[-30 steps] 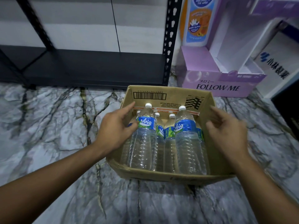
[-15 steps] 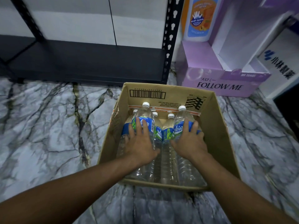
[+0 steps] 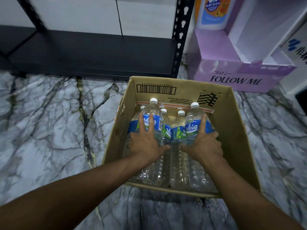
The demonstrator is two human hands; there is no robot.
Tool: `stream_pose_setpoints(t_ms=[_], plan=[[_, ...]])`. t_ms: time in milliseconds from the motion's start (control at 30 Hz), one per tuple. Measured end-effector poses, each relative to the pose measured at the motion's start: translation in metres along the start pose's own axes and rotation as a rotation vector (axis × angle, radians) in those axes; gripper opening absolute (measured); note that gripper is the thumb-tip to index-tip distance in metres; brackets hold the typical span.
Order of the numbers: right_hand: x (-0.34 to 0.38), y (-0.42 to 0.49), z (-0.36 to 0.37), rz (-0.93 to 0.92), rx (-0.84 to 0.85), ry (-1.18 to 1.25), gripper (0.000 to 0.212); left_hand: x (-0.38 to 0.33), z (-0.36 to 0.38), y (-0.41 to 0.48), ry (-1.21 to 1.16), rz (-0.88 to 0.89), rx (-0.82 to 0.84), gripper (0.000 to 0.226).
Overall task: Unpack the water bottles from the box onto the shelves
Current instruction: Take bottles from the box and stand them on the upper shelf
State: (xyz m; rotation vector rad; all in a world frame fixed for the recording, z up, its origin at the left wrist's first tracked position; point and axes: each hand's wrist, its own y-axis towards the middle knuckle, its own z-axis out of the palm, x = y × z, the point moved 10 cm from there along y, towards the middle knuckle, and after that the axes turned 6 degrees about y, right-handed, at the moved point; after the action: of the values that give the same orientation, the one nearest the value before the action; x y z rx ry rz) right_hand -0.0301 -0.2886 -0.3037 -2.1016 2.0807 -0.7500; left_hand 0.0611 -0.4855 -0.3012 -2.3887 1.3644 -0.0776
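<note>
An open cardboard box [image 3: 232,130] sits on the marble floor and holds several clear water bottles with blue labels and white caps. My left hand [image 3: 146,143] grips the front-left bottle [image 3: 153,113], fingers over its label and thumb round its right side. My right hand [image 3: 204,145] grips the front-right bottle [image 3: 194,118] the same way. Both of these bottles stand higher than the others. Two more bottles [image 3: 180,120] show between them and one more cap at the far left. The black bottom shelf [image 3: 93,53] lies just beyond the box.
A purple "FOLLOW ME" display carton [image 3: 235,77] stands right of the shelf post [image 3: 180,35], with a tall soap-bottle cutout [image 3: 214,12] behind it. White panels back the shelf. Marble floor [image 3: 49,122] spreads to the left of the box.
Both hands came in from the box's sides onto the two front bottles and now grip them. The two bottles have risen a little above the others.
</note>
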Motion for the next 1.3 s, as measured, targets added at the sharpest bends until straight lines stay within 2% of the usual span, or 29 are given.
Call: stream_pose_setpoints(t_ms=[133,367,500,667,800,967,1133,1300], plan=[[-0.006,0.003,-0.006,-0.059,-0.026,0.126,0.126,0.004,-0.004,-0.001,-0.037,-0.027,-0.003,0.126],[-0.007,-0.001,-0.011,-0.082,0.002,0.177,0.131,0.010,-0.002,-0.003,-0.068,-0.124,0.027,0.140],[-0.006,-0.002,-0.010,-0.081,0.000,0.185,0.134,0.006,-0.001,-0.002,-0.091,-0.111,0.054,0.152],[-0.005,-0.002,-0.012,-0.089,-0.003,0.215,0.132,0.017,-0.012,0.002,-0.237,-0.071,0.013,0.146],[-0.006,0.000,-0.014,-0.089,-0.008,0.261,0.128,0.025,-0.011,0.004,-0.371,-0.057,0.016,0.150],[-0.010,-0.002,-0.020,-0.089,0.007,0.434,0.129,0.025,-0.026,-0.002,-0.583,-0.029,-0.020,0.146],[0.004,-0.024,-0.061,-0.139,-0.053,0.686,0.130,0.007,-0.090,-0.025,-0.725,0.118,-0.091,0.135],[0.055,-0.081,-0.177,-0.289,-0.080,0.787,0.132,-0.019,-0.222,-0.077,-0.647,0.261,-0.173,0.136]])
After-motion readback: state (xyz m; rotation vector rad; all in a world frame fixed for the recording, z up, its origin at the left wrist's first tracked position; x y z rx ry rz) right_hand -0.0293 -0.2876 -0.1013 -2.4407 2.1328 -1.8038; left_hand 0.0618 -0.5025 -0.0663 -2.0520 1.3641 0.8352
